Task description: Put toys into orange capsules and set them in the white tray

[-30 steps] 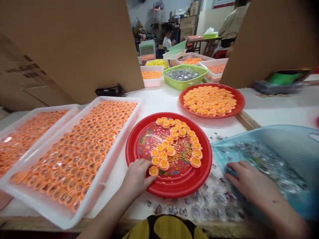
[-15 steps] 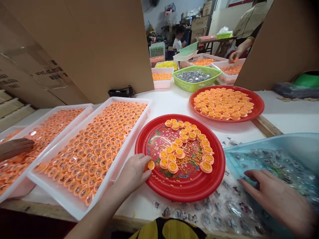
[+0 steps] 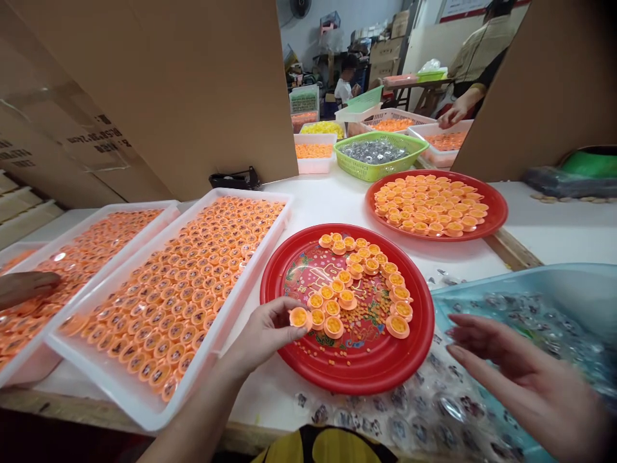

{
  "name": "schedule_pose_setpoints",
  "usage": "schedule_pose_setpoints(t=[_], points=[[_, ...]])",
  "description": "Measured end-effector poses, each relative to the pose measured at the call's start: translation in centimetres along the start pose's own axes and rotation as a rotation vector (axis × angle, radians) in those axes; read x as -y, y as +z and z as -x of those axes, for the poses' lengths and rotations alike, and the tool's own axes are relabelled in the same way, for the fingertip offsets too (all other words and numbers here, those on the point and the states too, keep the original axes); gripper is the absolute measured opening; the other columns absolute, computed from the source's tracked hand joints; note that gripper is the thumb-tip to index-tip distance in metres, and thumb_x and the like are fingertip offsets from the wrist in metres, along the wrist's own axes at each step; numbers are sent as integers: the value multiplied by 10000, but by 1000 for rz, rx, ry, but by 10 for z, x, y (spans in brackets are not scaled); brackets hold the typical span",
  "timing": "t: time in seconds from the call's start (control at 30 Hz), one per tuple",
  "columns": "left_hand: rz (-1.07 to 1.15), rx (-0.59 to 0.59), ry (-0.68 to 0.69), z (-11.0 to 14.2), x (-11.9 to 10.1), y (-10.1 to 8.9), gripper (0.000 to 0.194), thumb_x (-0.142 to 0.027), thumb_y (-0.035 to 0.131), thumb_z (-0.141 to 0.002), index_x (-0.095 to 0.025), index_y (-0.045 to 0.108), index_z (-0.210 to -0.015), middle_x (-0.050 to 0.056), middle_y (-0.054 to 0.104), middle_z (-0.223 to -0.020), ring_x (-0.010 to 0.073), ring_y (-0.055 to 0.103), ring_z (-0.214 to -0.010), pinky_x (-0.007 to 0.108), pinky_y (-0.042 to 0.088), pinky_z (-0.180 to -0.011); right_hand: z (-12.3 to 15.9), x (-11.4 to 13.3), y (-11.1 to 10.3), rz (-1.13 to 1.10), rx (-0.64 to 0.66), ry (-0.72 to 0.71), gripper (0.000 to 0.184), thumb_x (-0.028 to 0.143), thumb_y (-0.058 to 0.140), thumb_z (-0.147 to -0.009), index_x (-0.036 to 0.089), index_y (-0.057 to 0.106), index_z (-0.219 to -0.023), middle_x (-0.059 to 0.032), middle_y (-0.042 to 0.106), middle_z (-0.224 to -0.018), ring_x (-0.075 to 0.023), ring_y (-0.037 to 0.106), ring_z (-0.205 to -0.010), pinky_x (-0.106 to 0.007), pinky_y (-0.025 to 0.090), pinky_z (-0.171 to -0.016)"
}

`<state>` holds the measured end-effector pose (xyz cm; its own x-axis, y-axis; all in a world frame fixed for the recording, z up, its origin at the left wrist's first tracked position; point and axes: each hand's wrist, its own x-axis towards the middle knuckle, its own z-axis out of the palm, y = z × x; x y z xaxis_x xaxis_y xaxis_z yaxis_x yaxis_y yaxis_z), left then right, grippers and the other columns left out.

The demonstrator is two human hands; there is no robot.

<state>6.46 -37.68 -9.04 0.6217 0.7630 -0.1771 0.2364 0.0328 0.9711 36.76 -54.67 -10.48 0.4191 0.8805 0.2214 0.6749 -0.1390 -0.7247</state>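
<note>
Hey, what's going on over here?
A person's left hand holds a small orange cap at the edge of a red plate of similar caps. Their open right hand is over a blue tub of clear plastic pieces. White trays of orange caps sit to the left, where a co-worker's hand reaches in.

On the counter, a plate of plastic caps sits between two trays at left and a tub at right, another plate behind.

cap: orange, yellow centre | plate: red, gold-floral print | basket: lime-green lattice
</note>
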Motion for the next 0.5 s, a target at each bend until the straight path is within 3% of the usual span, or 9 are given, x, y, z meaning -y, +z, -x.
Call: schedule_pose_setpoints(t=[0.07, 0.17, 0.27, 0.4, 0.5], points=[[175, 60, -25, 0, -1, 17, 302, -268, 711, -689, -143, 583, -933, 43, 639, -882, 148, 585, -809, 264, 451, -738, -3, 28, 12, -236, 100, -42, 339, 416, 624, -803, 232, 578, -1085, -68, 669, -977, -212, 656, -797, -305, 565, -693], [273, 112, -45, -2, -2, 43, 304, -242, 731, -657, -135, 577, -897, 40, 634, -863, 136, 577, -777, 251, 440, -711, -8, 63, 33, -387, 257, -101, 261, 321, 599, -849, 218, 577, -1088, -48, 661, -919, -183, 639, -788, -296, 553, -693], [150, 81, -34, -6, -7, 61, 252, -222, 702, -651, -134, 582, -855, 2, 595, -751, 103, 525, -654, 213, 398, -600, -12, 81, 53, -288, 244, -228, 213, 270, 593, -850, 200, 594, -1051, -42, 641, -890, -173, 615, -763, -314, 532, -685], [-181, -38, 26, -7, -15, 69, 191, -141, 638, -629, -147, 630, -820, -25, 549, -658, 97, 469, -589, 204, 358, -538, -14, 85, 65, -120, 262, -371, 211, 196, 527, -876, 186, 600, -1073, -63, 632, -921, -185, 608, -815, -334, 517, -711], [-194, 40, 92, -5, -18, 66, 245, -128, 589, -675, -168, 655, -908, 3, 614, -756, 122, 528, -671, 223, 410, -618, -16, 83, 64, -112, 287, -386, 225, 174, 514, -871, 184, 608, -1075, -68, 643, -938, -187, 614, -840, -334, 517, -731]])
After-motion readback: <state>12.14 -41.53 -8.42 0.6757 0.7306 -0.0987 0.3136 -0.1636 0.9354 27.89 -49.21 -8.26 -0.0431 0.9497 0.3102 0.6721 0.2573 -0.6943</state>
